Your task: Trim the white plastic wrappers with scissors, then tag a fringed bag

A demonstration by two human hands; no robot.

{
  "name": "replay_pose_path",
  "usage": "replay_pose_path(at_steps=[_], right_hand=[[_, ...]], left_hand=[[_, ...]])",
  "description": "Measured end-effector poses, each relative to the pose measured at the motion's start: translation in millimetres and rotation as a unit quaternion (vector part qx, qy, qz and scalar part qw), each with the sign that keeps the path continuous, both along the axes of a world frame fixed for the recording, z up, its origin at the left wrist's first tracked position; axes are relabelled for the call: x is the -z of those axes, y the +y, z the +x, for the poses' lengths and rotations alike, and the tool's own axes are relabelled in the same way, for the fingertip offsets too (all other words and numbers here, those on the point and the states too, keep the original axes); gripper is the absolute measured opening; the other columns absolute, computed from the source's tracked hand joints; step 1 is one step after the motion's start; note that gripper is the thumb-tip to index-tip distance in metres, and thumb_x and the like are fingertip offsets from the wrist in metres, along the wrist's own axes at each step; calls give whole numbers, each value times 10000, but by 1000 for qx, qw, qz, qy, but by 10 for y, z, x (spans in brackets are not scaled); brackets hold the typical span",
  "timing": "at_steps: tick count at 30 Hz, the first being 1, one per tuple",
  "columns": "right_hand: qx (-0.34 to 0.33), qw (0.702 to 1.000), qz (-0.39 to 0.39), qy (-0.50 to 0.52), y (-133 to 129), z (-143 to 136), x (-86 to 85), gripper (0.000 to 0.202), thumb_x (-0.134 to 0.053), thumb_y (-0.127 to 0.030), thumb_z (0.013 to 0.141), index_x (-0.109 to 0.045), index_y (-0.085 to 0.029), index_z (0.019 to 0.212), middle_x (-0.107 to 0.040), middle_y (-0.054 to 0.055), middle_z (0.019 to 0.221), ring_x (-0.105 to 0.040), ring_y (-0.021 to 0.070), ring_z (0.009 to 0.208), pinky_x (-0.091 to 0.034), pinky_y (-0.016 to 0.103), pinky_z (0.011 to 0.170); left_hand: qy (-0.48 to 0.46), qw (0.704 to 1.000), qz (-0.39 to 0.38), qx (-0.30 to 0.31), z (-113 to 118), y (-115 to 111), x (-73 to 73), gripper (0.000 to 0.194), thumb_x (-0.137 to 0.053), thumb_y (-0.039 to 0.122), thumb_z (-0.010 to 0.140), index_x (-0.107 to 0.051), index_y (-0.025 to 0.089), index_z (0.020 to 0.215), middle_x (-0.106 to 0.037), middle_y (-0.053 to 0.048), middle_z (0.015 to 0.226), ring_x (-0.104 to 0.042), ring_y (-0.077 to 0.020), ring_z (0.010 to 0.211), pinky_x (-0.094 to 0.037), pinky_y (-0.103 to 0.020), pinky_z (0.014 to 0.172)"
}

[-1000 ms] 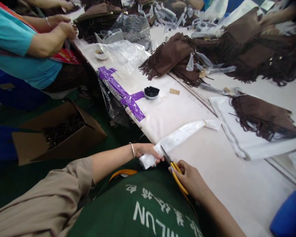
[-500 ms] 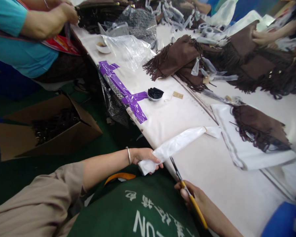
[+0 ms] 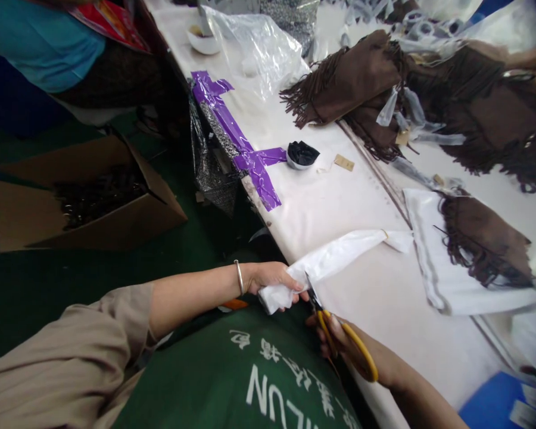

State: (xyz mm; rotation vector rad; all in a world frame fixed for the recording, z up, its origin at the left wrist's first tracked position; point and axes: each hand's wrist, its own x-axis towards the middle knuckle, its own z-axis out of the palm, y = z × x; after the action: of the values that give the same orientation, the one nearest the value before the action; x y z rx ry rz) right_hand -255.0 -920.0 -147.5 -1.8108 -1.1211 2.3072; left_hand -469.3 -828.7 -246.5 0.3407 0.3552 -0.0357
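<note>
My left hand (image 3: 277, 280) is closed round the near end of a long, rolled white plastic bag (image 3: 339, 256) at the table edge. A thin band circles the bag near its far end, which rests on the table. In my right hand (image 3: 335, 336) is a pair of scissors (image 3: 355, 351) with yellow handles. The dark blades point up and left, their tips at the bag beside my left fingers. Whether the blades touch the bag I cannot tell.
Brown fringed pieces (image 3: 352, 77) lie across the white table (image 3: 361, 196), one on a folded white cloth (image 3: 433, 286). A small bowl (image 3: 301, 158) holds black material near purple tape (image 3: 232, 128). An open carton (image 3: 93, 226) stands on the floor; a co-worker's turquoise sleeve (image 3: 49, 47) is beyond.
The scissors have moved left and up to the bag beside my left hand, and their handles now show spread. My view has shifted downward and slightly left.
</note>
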Motion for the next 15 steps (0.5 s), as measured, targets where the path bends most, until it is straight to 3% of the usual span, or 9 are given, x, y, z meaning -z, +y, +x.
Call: replay_pose_path(at_steps=[4,10,15], right_hand=[[39,998,-23,38,12,-5,10,522,-285,-592,887,-532,-230,1171,-541,48,913,-571,192,839,-453,367,857],[-53,998,15,-22,184,7,-132,558,-276,-599,885,-505,-205,1206,-571,66,934,-557,207,866,-459,372,833],[-64,998,12,-14,252,11,-189,502,-275,-575,898,-517,-212,1147,-546,40,873,-539,175,786,-460,332,758]], left_hand=[[-35,999,-22,-15,-24,14,28,196,-640,238,758,-664,77,867,-542,-6,591,-510,-107,520,-466,-243,495],[-25,999,27,-17,-39,117,-19,254,-679,260,742,-672,62,902,-580,-21,607,-524,-98,490,-418,-190,438],[-27,998,41,-48,5,97,-60,293,-696,295,733,-678,64,913,-556,-7,580,-472,-65,443,-368,-156,401]])
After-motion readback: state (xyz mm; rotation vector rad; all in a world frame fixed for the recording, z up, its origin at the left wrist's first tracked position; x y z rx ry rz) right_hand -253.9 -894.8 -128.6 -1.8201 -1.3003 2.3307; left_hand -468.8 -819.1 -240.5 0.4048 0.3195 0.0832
